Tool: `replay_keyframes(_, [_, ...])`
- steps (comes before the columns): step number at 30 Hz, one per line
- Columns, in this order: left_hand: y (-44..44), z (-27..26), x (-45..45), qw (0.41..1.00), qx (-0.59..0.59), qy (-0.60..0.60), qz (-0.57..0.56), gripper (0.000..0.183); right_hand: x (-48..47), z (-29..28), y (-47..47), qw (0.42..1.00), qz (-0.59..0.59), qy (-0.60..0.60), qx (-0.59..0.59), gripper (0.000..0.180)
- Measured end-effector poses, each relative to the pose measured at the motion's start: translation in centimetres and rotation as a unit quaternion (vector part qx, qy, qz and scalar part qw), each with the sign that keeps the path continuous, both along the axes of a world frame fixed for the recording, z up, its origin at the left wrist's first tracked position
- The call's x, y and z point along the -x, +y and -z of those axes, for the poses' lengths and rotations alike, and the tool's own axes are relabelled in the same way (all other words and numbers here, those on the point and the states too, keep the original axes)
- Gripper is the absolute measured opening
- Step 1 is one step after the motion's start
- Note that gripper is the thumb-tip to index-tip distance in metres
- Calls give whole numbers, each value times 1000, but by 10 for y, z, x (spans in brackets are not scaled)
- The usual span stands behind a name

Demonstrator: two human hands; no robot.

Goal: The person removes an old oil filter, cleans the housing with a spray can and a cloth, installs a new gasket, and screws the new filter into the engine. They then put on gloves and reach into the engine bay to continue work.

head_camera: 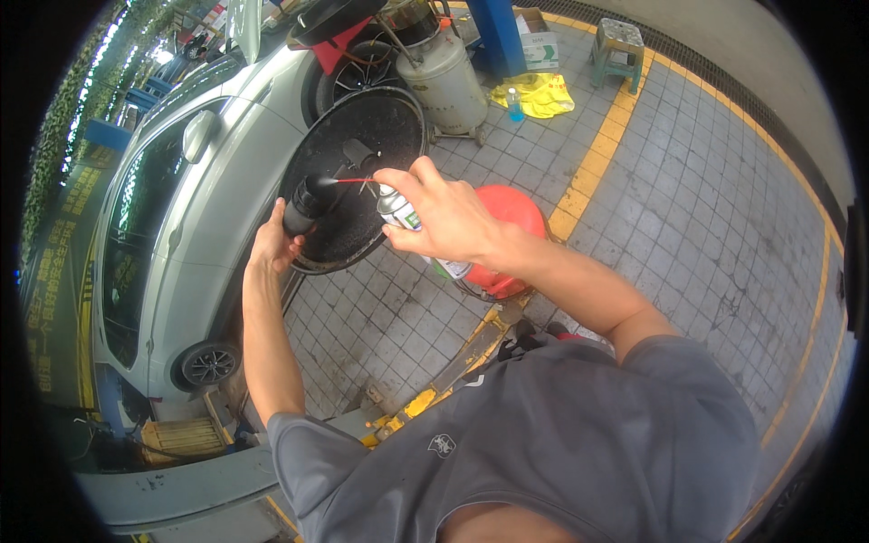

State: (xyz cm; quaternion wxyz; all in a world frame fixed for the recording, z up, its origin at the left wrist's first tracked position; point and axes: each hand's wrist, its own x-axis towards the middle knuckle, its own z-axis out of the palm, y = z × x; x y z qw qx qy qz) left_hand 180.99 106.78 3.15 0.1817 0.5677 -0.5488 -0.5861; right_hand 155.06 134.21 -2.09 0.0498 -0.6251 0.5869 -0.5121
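Note:
My left hand (273,239) grips a black cylindrical part (303,206) from below and holds it tilted over a wide black drain pan (390,115). In my right hand (445,210) is an aerosol can (400,212), its index finger on the nozzle. A thin red straw (354,180) runs from the nozzle towards the upper end of the part. White spray shows at the straw's tip, close to the part but with a small gap. Inside the pan lies a dark piece (358,153) whose kind I cannot make out. My fingers and palm hide much of the can.
A silver-white car (224,183) stands to the left. Beyond the pan are a grey wheeled tank (448,88) and a blue post (499,37). A red round container (512,210) sits below my right forearm. Farther off are a yellow cloth (543,95), a bottle (514,105) and a stool (618,51).

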Motion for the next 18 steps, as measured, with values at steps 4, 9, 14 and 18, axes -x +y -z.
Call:
replay_keyframes(4, [-1, -1, -2, 998, 50, 32, 9, 52, 3, -1, 3, 999, -13, -32, -24, 73])
replay_keyframes(9, [6, -1, -7, 981, 100, 143, 89, 52, 13, -3, 4, 991, -23, -132, -32, 72])
replay_keyframes(14, [7, -3, -11, 963, 97, 198, 157, 47, 17, -7, 1, 983, -50, -176, -20, 72])
replay_keyframes(18, [0, -1, -12, 955, 105, 212, 178, 44, 17, -9, 0, 982, -69, -172, -21, 72])
